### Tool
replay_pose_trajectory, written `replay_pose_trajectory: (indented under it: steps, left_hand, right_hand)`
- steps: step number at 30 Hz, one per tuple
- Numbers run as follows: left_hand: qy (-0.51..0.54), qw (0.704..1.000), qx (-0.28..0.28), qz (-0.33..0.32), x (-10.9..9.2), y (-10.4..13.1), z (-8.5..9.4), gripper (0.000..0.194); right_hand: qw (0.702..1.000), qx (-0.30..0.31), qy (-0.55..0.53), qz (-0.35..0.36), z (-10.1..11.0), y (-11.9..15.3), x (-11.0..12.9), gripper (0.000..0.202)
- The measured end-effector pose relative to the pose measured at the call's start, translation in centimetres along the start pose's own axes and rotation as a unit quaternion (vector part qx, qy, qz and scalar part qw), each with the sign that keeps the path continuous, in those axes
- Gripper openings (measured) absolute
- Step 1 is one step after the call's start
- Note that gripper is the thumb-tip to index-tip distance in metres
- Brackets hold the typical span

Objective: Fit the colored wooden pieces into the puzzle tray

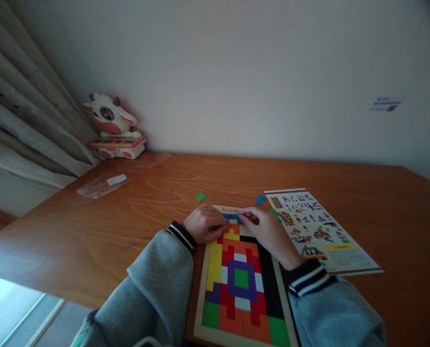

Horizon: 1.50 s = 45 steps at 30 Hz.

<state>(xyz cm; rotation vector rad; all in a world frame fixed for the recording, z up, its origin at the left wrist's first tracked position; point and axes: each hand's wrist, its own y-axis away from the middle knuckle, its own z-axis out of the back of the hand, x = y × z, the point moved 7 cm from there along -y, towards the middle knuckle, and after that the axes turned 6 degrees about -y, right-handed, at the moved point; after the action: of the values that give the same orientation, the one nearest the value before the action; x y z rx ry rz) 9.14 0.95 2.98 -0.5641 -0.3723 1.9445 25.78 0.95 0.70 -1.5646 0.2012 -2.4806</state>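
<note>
A wooden puzzle board [198, 318] filled with colored pieces lies on the table in front of me. My left hand [204, 223] rests on its upper left edge, fingers curled near an orange and a yellow piece. Over the upper right part is my right hand [263, 231], thumb and index finger pinched at a blue piece [231, 216] near the top of the board. Whether either hand grips a piece is hidden. A purple frame of pieces [253, 282] surrounds a green centre [241, 278].
Right of the board lies a printed sheet [339, 258]. Loose pieces, one green [201, 196] and one blue [260, 199], lie beyond the board, with another green one [273, 211] beside the sheet. A cow toy [115, 127] and clear plastic bag [95, 189] sit at the left.
</note>
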Motion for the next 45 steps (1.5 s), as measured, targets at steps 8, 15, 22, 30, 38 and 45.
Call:
replay_pose_trajectory:
  steps: [8,15,22,30,38,45]
  left_hand:
    - [-0.001,1.000,-0.007,0.001,-0.5,-0.3,0.6,0.019]
    - [-0.036,0.999,-0.007,0.038,1.8,0.8,1.4,0.021]
    - [-0.107,0.989,0.000,0.101,5.5,3.0,3.1,0.023]
    - [-0.131,0.974,-0.008,0.186,7.2,3.6,2.6,0.032]
    - [-0.103,0.977,-0.024,0.186,7.2,3.5,2.7,0.020]
    - [-0.099,0.974,-0.030,0.200,7.4,3.7,2.6,0.022]
  right_hand:
    - [0.998,-0.060,-0.003,0.012,1.9,0.3,-0.6,0.026]
    - [0.989,-0.135,0.043,0.031,5.6,0.6,-0.7,0.028]
    - [0.982,-0.176,0.067,0.030,7.5,0.7,-1.4,0.034]
    - [0.974,-0.216,-0.034,-0.062,8.3,0.8,-3.4,0.038]
    - [0.967,-0.236,-0.095,-0.012,8.3,0.7,-3.6,0.040]
    - [0.978,-0.165,-0.123,-0.027,6.7,0.4,-2.7,0.038]
